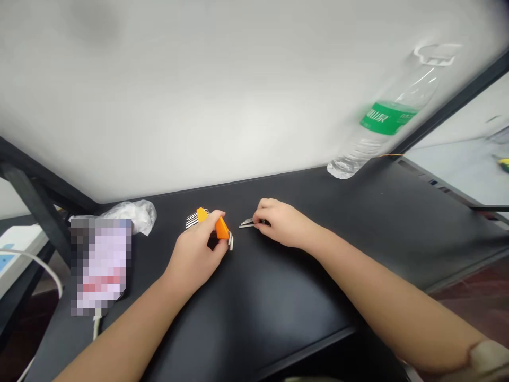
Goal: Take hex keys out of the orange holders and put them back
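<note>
orange holder in left hand, metal rods in right, mid-desk

left hand (pixel 194 253): thumb and fingers closed round the orange holder (pixel 222 228), narrow grip. holder sits over the middle of the desk (pixel 254 313), slightly left, partly hidden by the fingers. a row of thin rods (pixel 191 220) sticks out of its left end, side by side; a couple of short metal ends (pixel 231 242) show at its right end, just beside the thumb.

right hand (pixel 283 223): narrow pinch, fingertips on a few loose rods (pixel 247 223) that point left toward the holder. rods and holder near each other, apart, small gap between. exact rod count hidden by the fingers. can't tell if the rods also rest on the desk.

around: crumpled clear plastic (pixel 139 215) on the left, far part of the desk. pixelated item (pixel 101 265) just nearer than it, pale cable (pixel 96 328) running from its near end. white box (pixel 19 246) beyond the frame at far left. clear bottle (pixel 387 118), green label, white carry loop on top, stands at the far right by the pale wall (pixel 238 106). dark frame bars left and right.
</note>
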The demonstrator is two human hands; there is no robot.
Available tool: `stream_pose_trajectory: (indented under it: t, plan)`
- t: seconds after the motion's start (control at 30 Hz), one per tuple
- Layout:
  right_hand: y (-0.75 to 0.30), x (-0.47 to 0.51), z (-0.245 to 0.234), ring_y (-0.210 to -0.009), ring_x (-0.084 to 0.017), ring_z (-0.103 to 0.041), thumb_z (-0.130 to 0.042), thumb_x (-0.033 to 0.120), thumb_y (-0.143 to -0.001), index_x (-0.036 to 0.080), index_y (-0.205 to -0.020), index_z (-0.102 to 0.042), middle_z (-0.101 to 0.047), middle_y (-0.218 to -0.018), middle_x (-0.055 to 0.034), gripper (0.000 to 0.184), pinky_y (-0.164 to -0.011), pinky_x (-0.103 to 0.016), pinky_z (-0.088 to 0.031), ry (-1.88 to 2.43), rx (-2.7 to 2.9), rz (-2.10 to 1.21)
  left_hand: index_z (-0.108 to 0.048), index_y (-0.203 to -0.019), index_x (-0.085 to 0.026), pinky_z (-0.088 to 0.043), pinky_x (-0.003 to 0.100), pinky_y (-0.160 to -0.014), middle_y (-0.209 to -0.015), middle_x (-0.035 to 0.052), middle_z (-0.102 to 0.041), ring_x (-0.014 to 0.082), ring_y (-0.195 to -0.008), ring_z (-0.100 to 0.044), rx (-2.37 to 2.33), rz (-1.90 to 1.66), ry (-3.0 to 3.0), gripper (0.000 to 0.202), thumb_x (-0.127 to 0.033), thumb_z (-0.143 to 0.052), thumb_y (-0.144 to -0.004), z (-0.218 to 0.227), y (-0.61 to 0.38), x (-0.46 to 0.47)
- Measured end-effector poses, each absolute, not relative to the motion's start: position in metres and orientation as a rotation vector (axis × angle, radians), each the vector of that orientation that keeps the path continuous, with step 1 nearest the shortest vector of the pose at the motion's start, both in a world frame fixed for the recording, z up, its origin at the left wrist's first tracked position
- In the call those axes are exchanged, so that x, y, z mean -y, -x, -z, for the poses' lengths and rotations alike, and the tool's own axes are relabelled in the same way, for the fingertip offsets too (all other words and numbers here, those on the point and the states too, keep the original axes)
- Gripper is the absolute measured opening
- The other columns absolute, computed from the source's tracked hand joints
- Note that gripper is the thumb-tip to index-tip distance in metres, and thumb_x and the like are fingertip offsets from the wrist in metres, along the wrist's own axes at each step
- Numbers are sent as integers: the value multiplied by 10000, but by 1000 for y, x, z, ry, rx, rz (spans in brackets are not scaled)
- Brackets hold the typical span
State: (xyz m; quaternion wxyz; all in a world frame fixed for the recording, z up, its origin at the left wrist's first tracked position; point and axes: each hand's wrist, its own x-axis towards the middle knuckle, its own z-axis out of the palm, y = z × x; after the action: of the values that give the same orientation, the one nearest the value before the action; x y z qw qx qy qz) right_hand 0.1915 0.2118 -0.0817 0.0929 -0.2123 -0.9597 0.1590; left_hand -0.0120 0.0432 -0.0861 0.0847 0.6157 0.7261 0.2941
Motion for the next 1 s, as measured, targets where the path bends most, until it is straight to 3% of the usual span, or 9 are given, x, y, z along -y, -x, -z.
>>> stream_pose_trajectory:
  t: [0.2, 0.4, 0.6, 0.77, 0.87, 1.0]
  plan:
    - [-188, -197, 75, -797, -195, -555, -615, 125, -835, 165, -784, -611, -623, -869, -85, 65, -698, -311, -392, 646, 2939, -251, -567, -1342, -302, -533, 266, -686, -992, -25, -745, 153, -752, -703, -2119, -941, -1799, 460, -272, -613, -885, 84, 12, -43]
    - [-190, -188, 63, -651, -102, -500, -598, 105, -835, 192, -848, -593, -594, -799, 14, 88, -638, -233, -393, 385, 2675, -846, -585, -1317, -291, -549, 252, -743, -873, -52, -737, 119, -673, -664, -2074, -970, -1825, 435, -274, -612, -882, 83, 11, -43]
    - [-191, -186, 57, -662, -94, -507, -602, 131, -873, 190, -879, -649, -592, -819, 6, 76, -629, -217, -416, 313, 2562, -1022, -577, -1348, -312, -539, 254, -751, -859, -55, -722, 122, -692, -666, -2119, -923, -1852, 462, -290, -628, -889, 85, 11, -42]
    - [-195, -190, 50, -676, -110, -545, -644, 247, -912, 185, -891, -738, -637, -796, -10, 114, -641, -236, -434, 429, 2498, -1200, -578, -1330, -282, -512, 270, -702, -803, -27, -688, 155, -703, -653, -2162, -822, -2013, 420, -312, -610, -911, 88, 11, -41]
    - [-192, -188, 52, -585, -99, -528, -707, 372, -896, 167, -905, -755, -635, -723, -7, 211, -531, -217, -414, 624, 2313, -1575, -576, -1295, -264, -492, 278, -704, -796, -14, -679, 174, -741, -653, -2148, -782, -2146, 382, -294, -599, -916, 87, 8, -40]
    - [-176, -175, 65, -392, -63, -390, -797, 471, -817, 179, -879, -651, -560, -599, 48, 333, -341, -192, -280, 785, 2009, -1937, -590, -1178, -260, -460, 277, -675, -760, -18, -652, 175, -721, -622, -2102, -692, -2207, 251, -284, -567, -929, 83, 4, -40]
